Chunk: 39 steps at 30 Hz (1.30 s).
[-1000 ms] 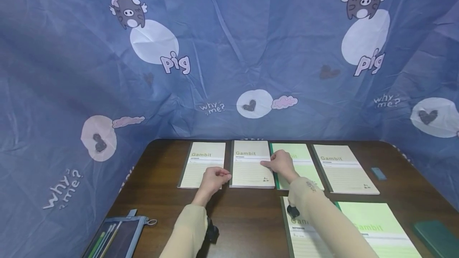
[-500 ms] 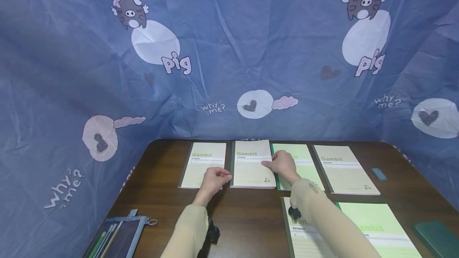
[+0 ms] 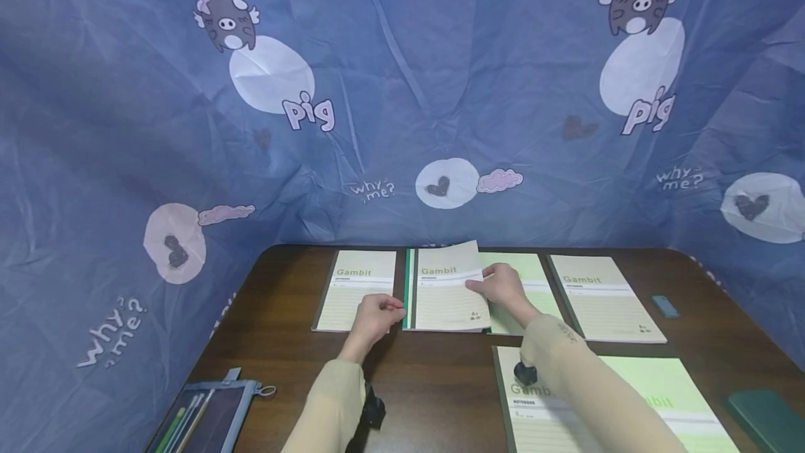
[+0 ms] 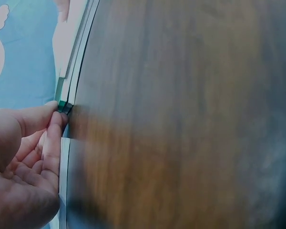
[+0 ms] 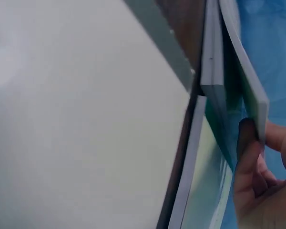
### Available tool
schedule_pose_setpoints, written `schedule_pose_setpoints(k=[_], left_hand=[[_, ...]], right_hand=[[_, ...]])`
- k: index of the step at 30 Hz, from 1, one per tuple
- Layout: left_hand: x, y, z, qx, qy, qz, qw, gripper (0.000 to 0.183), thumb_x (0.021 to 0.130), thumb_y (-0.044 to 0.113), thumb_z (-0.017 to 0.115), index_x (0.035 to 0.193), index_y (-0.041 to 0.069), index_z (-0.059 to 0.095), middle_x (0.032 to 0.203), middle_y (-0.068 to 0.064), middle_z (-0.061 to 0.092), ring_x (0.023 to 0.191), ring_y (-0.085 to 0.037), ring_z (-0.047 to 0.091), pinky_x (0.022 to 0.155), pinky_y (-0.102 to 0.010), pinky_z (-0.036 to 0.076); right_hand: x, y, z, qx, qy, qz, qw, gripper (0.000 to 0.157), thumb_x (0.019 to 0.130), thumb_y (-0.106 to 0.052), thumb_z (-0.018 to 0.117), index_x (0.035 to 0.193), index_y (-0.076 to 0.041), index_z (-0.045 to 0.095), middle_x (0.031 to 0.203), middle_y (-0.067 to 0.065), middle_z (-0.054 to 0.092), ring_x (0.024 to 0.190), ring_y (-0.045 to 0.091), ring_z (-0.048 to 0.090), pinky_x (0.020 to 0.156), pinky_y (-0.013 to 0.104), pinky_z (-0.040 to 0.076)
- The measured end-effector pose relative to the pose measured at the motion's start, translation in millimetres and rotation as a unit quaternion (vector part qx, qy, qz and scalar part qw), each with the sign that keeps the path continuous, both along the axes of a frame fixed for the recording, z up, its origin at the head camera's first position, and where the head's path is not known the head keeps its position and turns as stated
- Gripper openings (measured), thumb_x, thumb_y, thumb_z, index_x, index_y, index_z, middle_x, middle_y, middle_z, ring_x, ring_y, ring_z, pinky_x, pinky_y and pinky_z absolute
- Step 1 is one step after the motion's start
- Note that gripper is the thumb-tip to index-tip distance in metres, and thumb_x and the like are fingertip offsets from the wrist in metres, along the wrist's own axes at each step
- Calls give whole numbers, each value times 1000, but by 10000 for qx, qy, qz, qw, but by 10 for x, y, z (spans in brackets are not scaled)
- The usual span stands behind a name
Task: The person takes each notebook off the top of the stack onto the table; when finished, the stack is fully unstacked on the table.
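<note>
My right hand (image 3: 499, 290) pinches the right edge of a cream Gambit notebook (image 3: 445, 306) with a dark spine. That notebook is raised along this edge and sits slightly right of a green-spined notebook (image 3: 409, 296) beneath it. In the right wrist view, a gap shows between the lifted notebook (image 5: 251, 86) and the thick block of pages (image 5: 212, 67) below. My left hand (image 3: 372, 318) pinches the near left corner of the lower notebooks, thumb above and index finger underneath, as the left wrist view shows. Beside it lies another cream notebook (image 3: 342, 310).
Right of the stack lie a green notebook (image 3: 534, 278) and a cream one (image 3: 606, 306). Nearer are a cream notebook (image 3: 525, 432) and a green one (image 3: 682, 400). A pen pouch (image 3: 231, 432), a small blue block (image 3: 664, 305) and a dark green case (image 3: 769, 414) flank them.
My right hand has moved slightly right, lifting the top notebook's right edge and shifting it right. The green spine underneath now shows. My left hand has stayed in place.
</note>
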State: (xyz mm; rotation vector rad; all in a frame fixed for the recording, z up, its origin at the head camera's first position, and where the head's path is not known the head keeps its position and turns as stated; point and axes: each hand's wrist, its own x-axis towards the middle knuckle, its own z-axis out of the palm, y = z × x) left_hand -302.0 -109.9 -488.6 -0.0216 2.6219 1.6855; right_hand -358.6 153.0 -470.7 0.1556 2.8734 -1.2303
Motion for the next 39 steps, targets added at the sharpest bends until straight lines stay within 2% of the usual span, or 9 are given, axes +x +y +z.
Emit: schedule_pose_setpoints(k=[5, 11, 16, 20, 27, 34, 39], left_hand=[[12, -6, -14, -52, 86, -3, 9999, 11, 87, 2, 72, 96, -5, 72, 79, -7, 67, 66, -15, 56, 57, -27, 48], [15, -10, -33, -78, 41, -16, 10000, 12, 88, 3, 72, 97, -4, 72, 81, -8, 67, 68, -16, 57, 59, -28, 48], [12, -6, -39, -128, 13, 16, 9999, 11, 88, 3, 72, 97, -3, 73, 82, -8, 68, 68, -17, 58, 61, -29, 49], [2, -5, -47, -127, 14, 18, 9999, 11, 88, 4, 72, 96, -3, 73, 83, -7, 68, 69, -17, 58, 61, -29, 49], [-23, -3, -51, -124, 27, -32, 9999, 11, 88, 5, 71, 97, -2, 73, 82, -7, 67, 69, -17, 58, 61, -29, 48], [-30, -6, -42, -135, 63, -28, 9999, 11, 89, 4, 71, 97, -3, 72, 81, -7, 66, 69, -17, 58, 61, -29, 48], [-39, 1, -52, -115, 78, -40, 9999, 11, 89, 4, 71, 97, -2, 72, 82, -7, 66, 69, -17, 58, 61, -28, 49]], right_hand=[[60, 41, 29, -945, -339, 3, 9949, 54, 89, -29, 76, 122, 7, 55, 94, 15, 64, 67, 18, 62, 65, 31, 51], [214, 77, 99, -1460, -602, -97, 9874, 52, 91, -28, 72, 124, 7, 53, 99, 14, 59, 72, 18, 58, 65, 30, 50], [363, 122, 150, -1507, -667, -95, 9863, 54, 92, -30, 71, 128, 7, 54, 97, 13, 63, 76, 18, 60, 67, 30, 50], [499, 165, 168, -1554, -793, -88, 9846, 60, 92, -34, 71, 131, 6, 52, 99, 11, 65, 79, 20, 61, 73, 33, 50], [820, 200, 160, -1533, -985, -58, 9832, 68, 91, -40, 72, 134, 6, 50, 100, 12, 66, 83, 23, 61, 75, 35, 50], [1116, 132, 126, -1643, -1168, -4, 9795, 65, 90, -42, 71, 130, 6, 53, 95, 9, 67, 79, 22, 59, 78, 37, 44], [1326, 68, 78, -1900, -1338, -52, 9726, 62, 89, -40, 72, 128, 6, 55, 93, 7, 68, 79, 22, 60, 77, 37, 46]])
